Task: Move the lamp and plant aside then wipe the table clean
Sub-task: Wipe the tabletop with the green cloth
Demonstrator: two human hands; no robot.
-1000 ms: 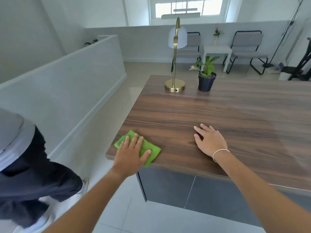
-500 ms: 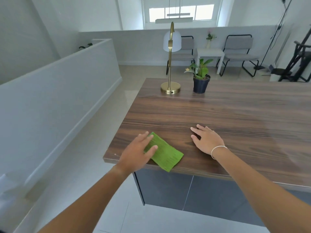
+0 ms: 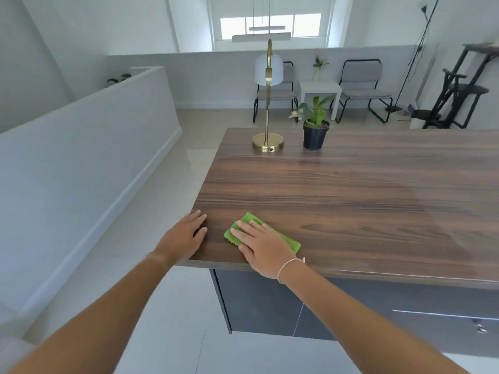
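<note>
A folded green cloth [image 3: 286, 240] lies near the front left corner of the wooden table [image 3: 351, 201]. My right hand [image 3: 263, 245] presses flat on top of the cloth, fingers spread and pointing left. My left hand [image 3: 186, 237] rests flat on the table's left corner, a short gap from the cloth, holding nothing. The brass lamp [image 3: 267, 141] with a white shade stands at the far left edge of the table. Just right of it sits the plant [image 3: 314, 128] in a black pot.
A low white wall [image 3: 89, 147] runs along the left, with tiled floor between it and the table. Two chairs [image 3: 361, 87] and a small white side table [image 3: 320, 89] stand beyond the table. A dark drawer front [image 3: 445, 327] is under the tabletop at right.
My left hand let go of the cloth and moved to the table's corner. My right hand slid left onto the cloth. The person at left is out of view.
</note>
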